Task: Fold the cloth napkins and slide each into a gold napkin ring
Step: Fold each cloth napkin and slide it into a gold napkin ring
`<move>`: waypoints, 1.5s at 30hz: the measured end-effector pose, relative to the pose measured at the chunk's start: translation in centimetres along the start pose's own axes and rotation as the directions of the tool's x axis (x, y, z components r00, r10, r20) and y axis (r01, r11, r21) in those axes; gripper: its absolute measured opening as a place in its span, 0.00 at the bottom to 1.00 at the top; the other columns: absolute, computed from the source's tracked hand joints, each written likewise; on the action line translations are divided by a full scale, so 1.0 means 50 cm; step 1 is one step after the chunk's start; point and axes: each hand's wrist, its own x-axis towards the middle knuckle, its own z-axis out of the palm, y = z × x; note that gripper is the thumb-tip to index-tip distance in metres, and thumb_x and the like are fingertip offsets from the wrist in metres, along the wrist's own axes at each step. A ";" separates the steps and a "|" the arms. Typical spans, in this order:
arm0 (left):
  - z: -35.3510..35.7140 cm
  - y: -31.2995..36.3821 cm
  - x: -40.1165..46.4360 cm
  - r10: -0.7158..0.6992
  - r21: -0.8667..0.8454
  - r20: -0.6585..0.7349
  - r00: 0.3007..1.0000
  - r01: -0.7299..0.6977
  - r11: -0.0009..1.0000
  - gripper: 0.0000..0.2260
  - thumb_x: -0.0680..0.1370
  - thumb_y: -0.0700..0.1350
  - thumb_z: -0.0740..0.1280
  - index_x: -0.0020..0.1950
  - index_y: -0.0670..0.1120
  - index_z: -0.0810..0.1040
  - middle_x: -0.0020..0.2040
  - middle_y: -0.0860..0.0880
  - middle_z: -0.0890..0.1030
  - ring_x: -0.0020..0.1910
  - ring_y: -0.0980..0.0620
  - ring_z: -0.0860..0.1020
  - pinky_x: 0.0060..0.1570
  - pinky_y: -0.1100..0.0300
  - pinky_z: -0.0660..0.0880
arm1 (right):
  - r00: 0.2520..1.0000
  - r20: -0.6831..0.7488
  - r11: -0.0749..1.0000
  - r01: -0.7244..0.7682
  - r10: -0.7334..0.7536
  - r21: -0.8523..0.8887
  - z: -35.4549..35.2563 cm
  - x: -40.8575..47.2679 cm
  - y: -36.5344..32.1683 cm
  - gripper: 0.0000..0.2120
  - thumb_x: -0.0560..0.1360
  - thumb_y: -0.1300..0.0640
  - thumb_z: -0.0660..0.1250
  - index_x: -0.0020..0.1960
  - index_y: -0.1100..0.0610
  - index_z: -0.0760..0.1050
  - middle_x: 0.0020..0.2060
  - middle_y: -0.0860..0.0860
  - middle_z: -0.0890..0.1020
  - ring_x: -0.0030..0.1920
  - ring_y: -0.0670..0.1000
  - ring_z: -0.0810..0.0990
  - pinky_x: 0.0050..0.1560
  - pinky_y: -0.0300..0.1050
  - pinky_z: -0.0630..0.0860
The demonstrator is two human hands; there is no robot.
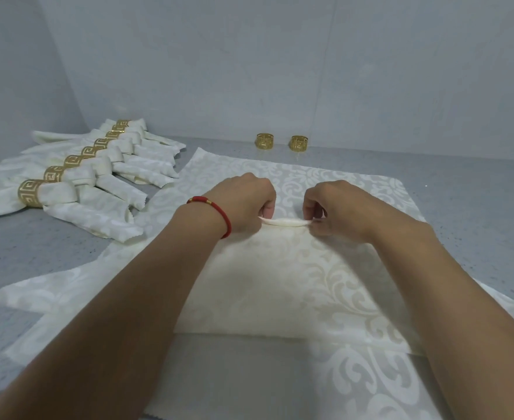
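A cream damask napkin [319, 283] lies spread on the grey table in front of me. My left hand [243, 204], with a red cord bracelet on its wrist, and my right hand [337, 207] each pinch one end of a small raised pleat [284, 222] in the napkin's middle. Another napkin [325, 183] lies flat under it and reaches farther back. Two loose gold napkin rings stand at the back by the wall, one at the left [264, 141] and one at the right [300, 143].
Several folded napkins in gold rings [77, 177] lie in a diagonal row at the left. More cream cloth [370, 383] lies at the near edge. A pale wall [249, 71] closes the back of the grey table [476, 192].
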 end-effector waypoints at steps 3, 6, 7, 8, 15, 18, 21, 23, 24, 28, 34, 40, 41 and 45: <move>-0.013 -0.009 -0.005 -0.004 -0.106 0.046 0.999 0.009 0.994 0.07 0.75 0.40 0.66 0.44 0.49 0.83 0.43 0.51 0.83 0.43 0.49 0.81 0.37 0.60 0.76 | 1.000 -0.002 0.991 0.023 -0.022 0.131 -0.005 -0.012 0.014 0.02 0.74 0.55 0.71 0.44 0.48 0.81 0.40 0.43 0.82 0.42 0.46 0.80 0.44 0.45 0.79; -0.013 -0.018 -0.005 0.012 -0.118 0.021 1.000 -0.010 0.993 0.06 0.75 0.41 0.69 0.46 0.51 0.84 0.40 0.54 0.81 0.43 0.52 0.80 0.37 0.65 0.70 | 0.999 -0.036 0.982 0.033 -0.027 0.184 -0.005 -0.012 0.026 0.02 0.77 0.55 0.71 0.47 0.48 0.81 0.41 0.43 0.82 0.43 0.45 0.80 0.46 0.44 0.78; -0.009 -0.020 -0.004 0.001 -0.122 0.018 1.000 0.001 0.993 0.06 0.75 0.41 0.70 0.48 0.52 0.83 0.40 0.55 0.79 0.44 0.52 0.79 0.37 0.66 0.68 | 1.000 -0.016 0.982 0.017 -0.014 0.187 -0.003 -0.011 0.027 0.03 0.77 0.55 0.72 0.49 0.48 0.81 0.42 0.42 0.81 0.44 0.44 0.79 0.45 0.42 0.76; -0.006 -0.021 -0.003 -0.012 -0.124 0.018 1.000 0.014 0.992 0.06 0.75 0.42 0.71 0.50 0.52 0.82 0.41 0.55 0.79 0.45 0.52 0.79 0.37 0.65 0.68 | 1.000 0.000 0.983 0.002 -0.002 0.182 -0.001 -0.010 0.029 0.03 0.77 0.54 0.72 0.50 0.48 0.81 0.43 0.42 0.80 0.44 0.43 0.78 0.44 0.40 0.74; -0.009 0.006 0.004 -0.043 0.109 0.061 0.997 0.036 0.993 0.03 0.77 0.44 0.68 0.47 0.51 0.75 0.49 0.50 0.77 0.47 0.48 0.77 0.42 0.57 0.70 | 0.996 0.062 0.997 -0.061 0.058 0.044 -0.013 -0.007 0.004 0.03 0.77 0.53 0.71 0.47 0.49 0.77 0.43 0.44 0.79 0.45 0.49 0.80 0.49 0.48 0.79; 0.009 0.022 -0.006 0.044 0.325 -0.006 0.999 -0.040 0.945 0.04 0.79 0.41 0.64 0.52 0.48 0.74 0.49 0.49 0.77 0.49 0.47 0.76 0.44 0.55 0.65 | 0.998 0.047 0.995 -0.044 0.048 -0.085 -0.014 -0.015 -0.017 0.03 0.77 0.55 0.68 0.47 0.49 0.74 0.45 0.47 0.79 0.46 0.51 0.79 0.45 0.48 0.77; 0.016 0.023 -0.025 0.160 0.435 -0.058 0.986 -0.119 0.893 0.10 0.76 0.35 0.61 0.52 0.48 0.72 0.47 0.50 0.76 0.48 0.47 0.76 0.44 0.55 0.62 | 0.999 -0.039 0.969 0.027 -0.038 -0.245 0.004 -0.036 -0.030 0.04 0.78 0.58 0.65 0.47 0.52 0.70 0.45 0.48 0.76 0.45 0.53 0.76 0.41 0.47 0.71; 0.010 0.022 -0.040 0.212 0.436 -0.037 0.977 -0.175 0.883 0.13 0.74 0.32 0.60 0.52 0.49 0.72 0.48 0.50 0.75 0.48 0.47 0.75 0.45 0.56 0.62 | 0.982 -0.111 0.927 0.101 -0.150 -0.361 0.018 -0.055 -0.033 0.04 0.78 0.60 0.63 0.48 0.53 0.69 0.44 0.50 0.75 0.44 0.54 0.75 0.39 0.48 0.70; 0.005 0.023 -0.049 0.211 0.404 -0.014 0.977 -0.188 0.895 0.14 0.74 0.32 0.60 0.53 0.49 0.73 0.48 0.50 0.75 0.48 0.48 0.75 0.45 0.56 0.63 | 0.976 -0.120 0.914 0.121 -0.180 -0.386 0.019 -0.068 -0.032 0.04 0.78 0.61 0.63 0.48 0.54 0.69 0.44 0.50 0.75 0.44 0.54 0.75 0.40 0.49 0.72; 0.002 0.013 -0.065 0.079 0.114 -0.031 0.996 -0.075 0.991 0.10 0.75 0.36 0.62 0.46 0.49 0.79 0.46 0.49 0.79 0.44 0.46 0.80 0.42 0.55 0.76 | 0.994 -0.093 0.993 0.053 -0.063 -0.104 0.018 -0.091 -0.018 0.07 0.79 0.63 0.63 0.51 0.53 0.77 0.46 0.48 0.79 0.47 0.53 0.78 0.47 0.49 0.76; 0.030 -0.005 -0.079 -0.078 -0.168 -0.126 0.989 0.056 0.984 0.06 0.76 0.41 0.69 0.51 0.47 0.84 0.41 0.54 0.78 0.45 0.50 0.79 0.47 0.58 0.76 | 0.974 -0.210 0.976 -0.037 0.083 0.213 0.050 -0.101 -0.001 0.07 0.80 0.59 0.70 0.56 0.56 0.84 0.47 0.49 0.81 0.50 0.49 0.79 0.50 0.40 0.71; 0.025 0.023 -0.097 0.034 0.155 -0.169 0.985 -0.008 0.988 0.06 0.78 0.41 0.65 0.46 0.52 0.74 0.46 0.54 0.75 0.49 0.50 0.73 0.49 0.54 0.65 | 0.967 -0.244 0.985 0.027 -0.069 -0.172 0.037 -0.111 -0.030 0.03 0.80 0.55 0.65 0.48 0.53 0.74 0.46 0.49 0.79 0.46 0.52 0.74 0.46 0.47 0.67; 0.023 0.027 -0.102 0.089 0.239 -0.179 0.980 -0.044 0.970 0.08 0.78 0.39 0.65 0.45 0.52 0.73 0.45 0.54 0.76 0.48 0.50 0.73 0.48 0.55 0.63 | 0.956 -0.255 0.965 0.077 -0.143 -0.251 0.037 -0.118 -0.038 0.04 0.79 0.53 0.64 0.48 0.53 0.72 0.45 0.50 0.78 0.44 0.53 0.74 0.44 0.47 0.65; 0.021 0.027 -0.120 0.262 0.384 -0.100 0.960 -0.205 0.900 0.12 0.73 0.32 0.63 0.47 0.50 0.71 0.44 0.52 0.73 0.44 0.49 0.73 0.43 0.57 0.62 | 0.959 -0.128 0.885 0.176 -0.254 -0.431 0.036 -0.140 -0.059 0.05 0.79 0.53 0.63 0.49 0.55 0.72 0.45 0.50 0.75 0.44 0.54 0.74 0.42 0.47 0.64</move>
